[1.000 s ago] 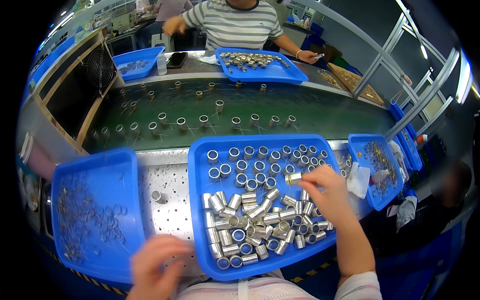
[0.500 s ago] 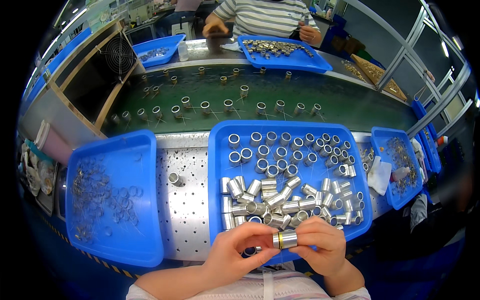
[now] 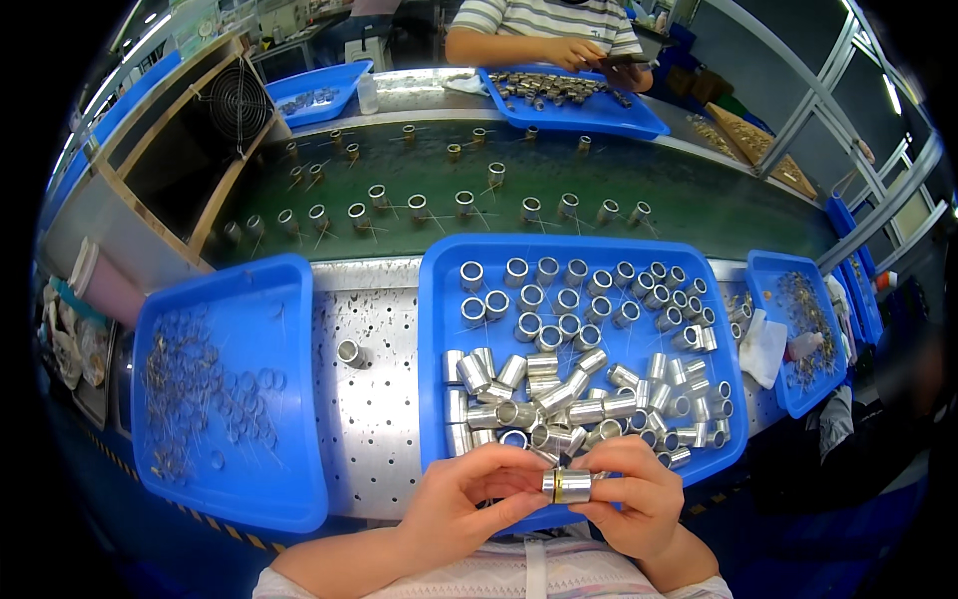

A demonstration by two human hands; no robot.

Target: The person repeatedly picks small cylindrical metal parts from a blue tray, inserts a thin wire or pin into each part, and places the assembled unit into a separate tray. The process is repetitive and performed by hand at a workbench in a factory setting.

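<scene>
Between my two hands is a short silver metal cylinder [image 3: 573, 485] with a yellow band near its left end, lying sideways. The fingertips of my left hand [image 3: 477, 501] pinch its left end, and my right hand [image 3: 636, 499] grips the right end. Both hands are closed on it over the near edge of a large blue tray [image 3: 431, 299]. In that tray, silver metal sleeves [image 3: 529, 327] stand upright in rows at the back, with thin wires beside some. Many more sleeves [image 3: 559, 391] lie heaped nearer me.
At left, a blue tray [image 3: 307, 399] holds small clear discs and thin wires. One sleeve [image 3: 349, 352] stands on the perforated metal table [image 3: 364, 449]. Beyond runs a green conveyor belt [image 3: 639, 180] bearing spaced sleeves. Opposite, a person in a striped shirt [image 3: 544, 18] holds a dark flat object.
The sleeves on the belt have shifted slightly right in view. Across the belt, the person's hands have come together over their tray. My hands keep hold of the cylinder, nearly unmoved.
</scene>
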